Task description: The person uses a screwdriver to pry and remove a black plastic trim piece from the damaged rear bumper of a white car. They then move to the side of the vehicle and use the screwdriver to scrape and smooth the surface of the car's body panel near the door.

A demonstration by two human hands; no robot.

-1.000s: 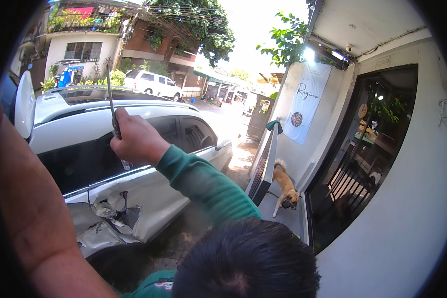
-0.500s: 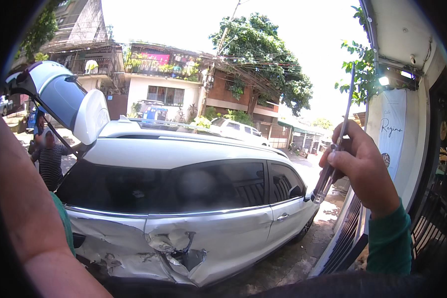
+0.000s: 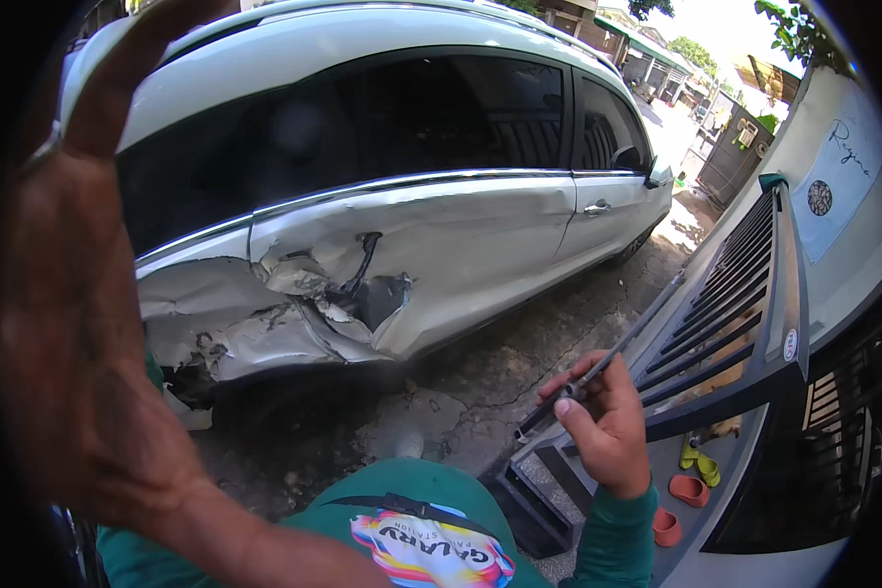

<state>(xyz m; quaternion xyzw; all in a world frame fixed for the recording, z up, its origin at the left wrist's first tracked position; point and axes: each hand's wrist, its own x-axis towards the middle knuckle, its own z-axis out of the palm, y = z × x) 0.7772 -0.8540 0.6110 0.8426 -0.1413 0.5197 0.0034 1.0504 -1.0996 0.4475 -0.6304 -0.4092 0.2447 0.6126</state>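
My left hand (image 3: pixel 78 323) is raised large and close at the left, hiding part of the car's rear. Its thumb stretches upward, apart from the palm; the other fingers are partly lost in the dark rim, and I see nothing held. Pinched between the thumb and fingers of my right hand (image 3: pixel 606 421) is a long, thin-shafted screwdriver (image 3: pixel 645 321). Its shaft points up and to the right, with the dark handle end at the lower left. Beyond both hands stands a white car (image 3: pixel 480 220) with a crumpled, torn rear side panel (image 3: pixel 328 304).
A dark metal railing (image 3: pixel 701 323) runs along the right, beside a white wall with a banner (image 3: pixel 833 167). Coral clogs (image 3: pixel 689 490) and yellow-green slippers (image 3: pixel 701 463) lie by the railing. Cracked concrete (image 3: pixel 470 402) lies between me and the car.
The view has tipped downward. My right hand has come down with the screwdriver, from raised upright to slanted near my torso. My left hand, formerly only a forearm, now shows.
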